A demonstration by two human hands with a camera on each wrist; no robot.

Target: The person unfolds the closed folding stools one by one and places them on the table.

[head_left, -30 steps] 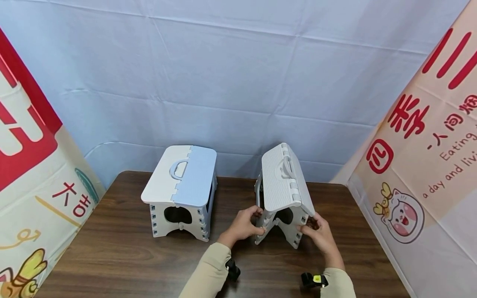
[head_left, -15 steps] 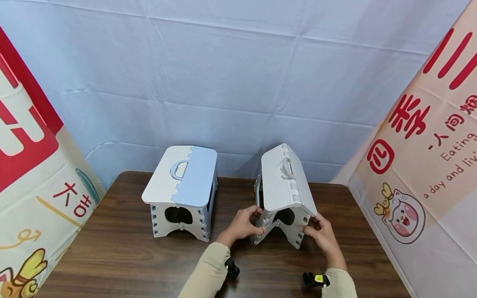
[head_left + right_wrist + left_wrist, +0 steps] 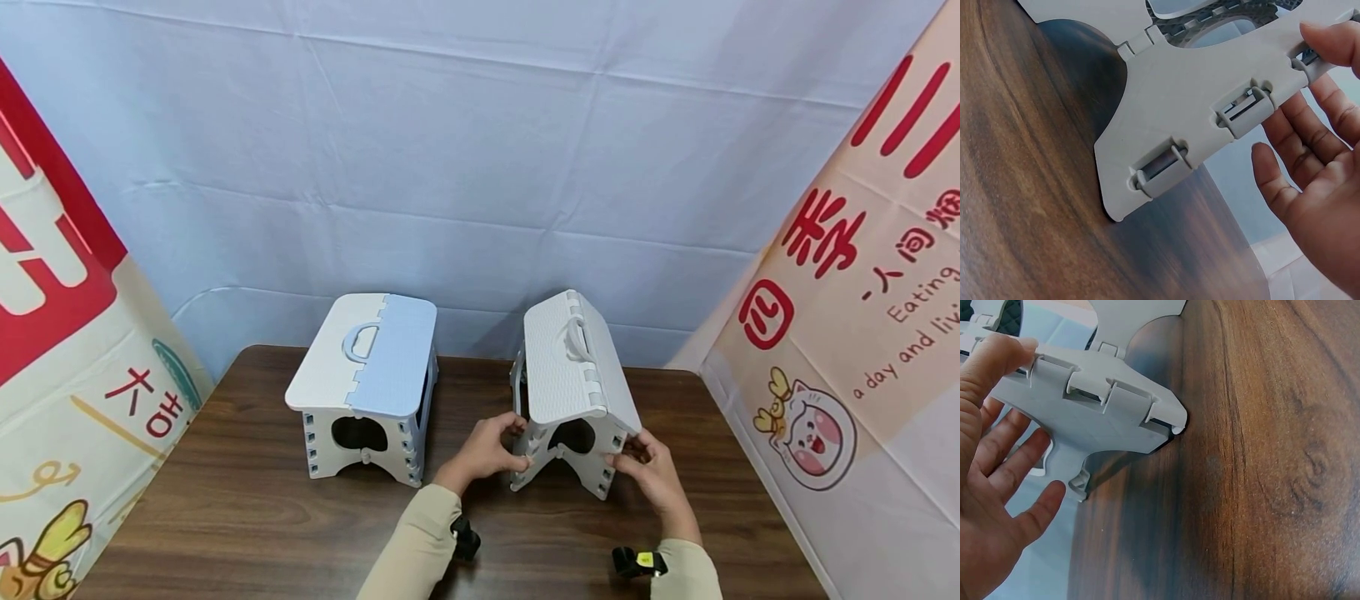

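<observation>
A grey-white folding stool (image 3: 558, 362) stands partly unfolded on the table, its two top halves sloping down from a raised middle hinge that bears a carry handle (image 3: 577, 340). My left hand (image 3: 491, 448) grips the stool's left leg edge, thumb on the near face and fingers behind. At the right leg edge my right hand (image 3: 651, 471) pinches the panel the same way. In the left wrist view the thumb presses on the hinged leg edge (image 3: 1094, 387). The right wrist view shows the leg panel (image 3: 1172, 119) with its foot on the wood and the thumb on its upper edge.
A second folding stool (image 3: 360, 354), white and light blue with a flat top, stands fully unfolded to the left. The brown wooden table (image 3: 262, 525) ends at a pale blue cloth backdrop (image 3: 450, 167). Printed cloths (image 3: 840, 350) hang at both sides.
The right hand has shifted slightly to the right with the stool's right leg. The legs stand a little wider and the top's ridge is slightly flatter. The left stool has not moved.
</observation>
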